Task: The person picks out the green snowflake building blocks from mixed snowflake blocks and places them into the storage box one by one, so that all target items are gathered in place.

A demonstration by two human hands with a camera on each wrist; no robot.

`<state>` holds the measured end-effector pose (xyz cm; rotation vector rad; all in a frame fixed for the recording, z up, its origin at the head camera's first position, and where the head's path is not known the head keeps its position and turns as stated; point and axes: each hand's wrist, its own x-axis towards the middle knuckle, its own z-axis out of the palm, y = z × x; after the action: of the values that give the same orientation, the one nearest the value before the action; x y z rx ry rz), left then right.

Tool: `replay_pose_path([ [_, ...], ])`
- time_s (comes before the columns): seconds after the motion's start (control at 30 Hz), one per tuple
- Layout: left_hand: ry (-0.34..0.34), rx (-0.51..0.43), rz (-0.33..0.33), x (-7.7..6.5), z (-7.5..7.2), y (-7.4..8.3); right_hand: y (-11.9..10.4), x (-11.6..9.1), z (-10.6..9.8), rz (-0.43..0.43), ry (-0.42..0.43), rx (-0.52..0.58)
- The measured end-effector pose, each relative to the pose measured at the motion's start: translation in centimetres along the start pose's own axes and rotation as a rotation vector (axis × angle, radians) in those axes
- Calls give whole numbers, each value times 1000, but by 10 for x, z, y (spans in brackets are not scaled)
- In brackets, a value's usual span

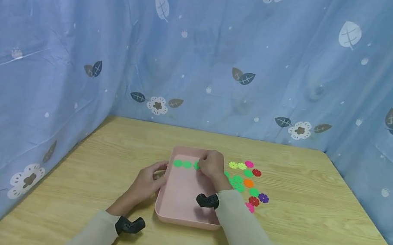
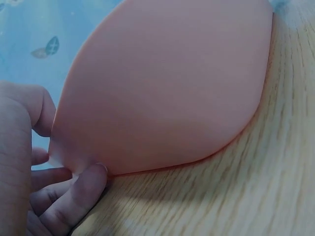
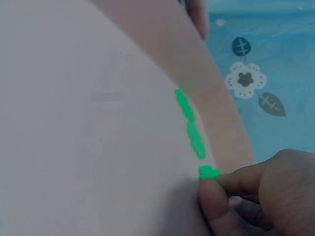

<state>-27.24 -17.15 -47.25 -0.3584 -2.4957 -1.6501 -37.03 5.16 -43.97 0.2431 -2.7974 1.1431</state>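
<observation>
A shallow pink tray (image 1: 183, 194) lies on the wooden table. My left hand (image 1: 146, 183) holds its left side, the thumb at the rim and the other fingers low against the outer wall in the left wrist view. Over the tray's far right part, my right hand (image 1: 212, 165) pinches a green snowflake disc (image 3: 209, 172) between thumb and index finger, close over the tray floor. Two more green discs, one nearer the left wall (image 1: 178, 163) and one beside it (image 1: 187, 164), lie in a row along the far end of the tray.
Right of the tray lie several loose discs, among them green (image 1: 254, 192), yellow (image 1: 233, 165), orange (image 1: 248, 183), red (image 1: 256, 173), purple (image 1: 263, 198) and pink (image 1: 249, 164) ones. A blue patterned curtain (image 1: 208, 54) closes off the table's back and sides.
</observation>
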Motion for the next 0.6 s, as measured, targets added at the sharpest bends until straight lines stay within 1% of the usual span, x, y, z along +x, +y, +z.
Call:
replay_pose_path([
  [0.13, 5, 15, 5, 1, 0, 0, 0, 1, 3, 6, 2, -18],
  [0.33, 9, 3, -8, 4, -1, 1, -3, 2, 1, -33, 2, -108],
  [0.43, 7, -2, -16, 5, -1, 1, -3, 3, 2, -70, 19, -174],
  [0.5, 6, -9, -19, 4, -1, 0, -1, 3, 4, -104, 34, -234],
  [0.6, 4, -24, -28, 3, -2, -1, 0, 4, 7, -162, 27, -345],
])
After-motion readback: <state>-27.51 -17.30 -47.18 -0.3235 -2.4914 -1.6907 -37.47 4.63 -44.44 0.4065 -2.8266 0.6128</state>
